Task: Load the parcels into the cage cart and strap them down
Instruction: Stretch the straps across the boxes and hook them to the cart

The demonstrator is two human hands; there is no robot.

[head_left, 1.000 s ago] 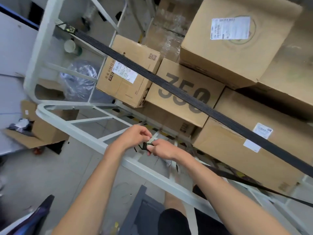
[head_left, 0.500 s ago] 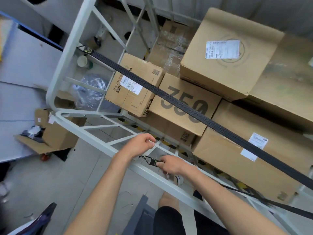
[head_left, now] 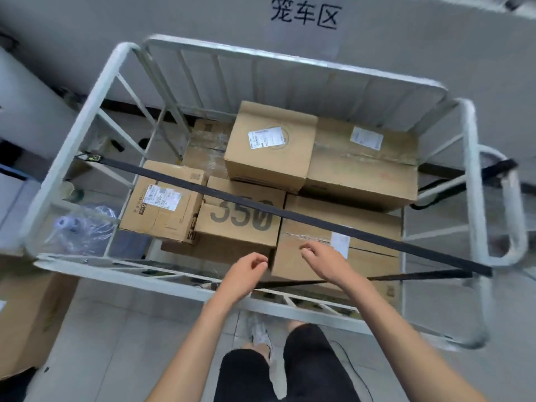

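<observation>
The white cage cart (head_left: 87, 105) holds several brown cardboard parcels, among them one printed "350" (head_left: 237, 224) and a taller one with a white label (head_left: 269, 146). A black strap (head_left: 348, 230) runs diagonally across the cart from its left rail to its right corner. A second black strap (head_left: 406, 276) lies lower, along the near side. My left hand (head_left: 243, 274) hovers over the near rail, fingers loosely curled, holding nothing. My right hand (head_left: 324, 261) hangs above the front right parcel (head_left: 368, 256), also holding nothing.
A large cardboard box (head_left: 26, 317) stands on the floor at the left. A clear plastic bag (head_left: 81, 230) lies beside the cart's left side. A grey wall with a paper sign (head_left: 304, 15) is behind the cart. My legs and shoe (head_left: 261, 335) are below the near rail.
Both hands have let go of the strap hook at the near rail and risen. The view has pulled back and up, so the whole cart now shows.
</observation>
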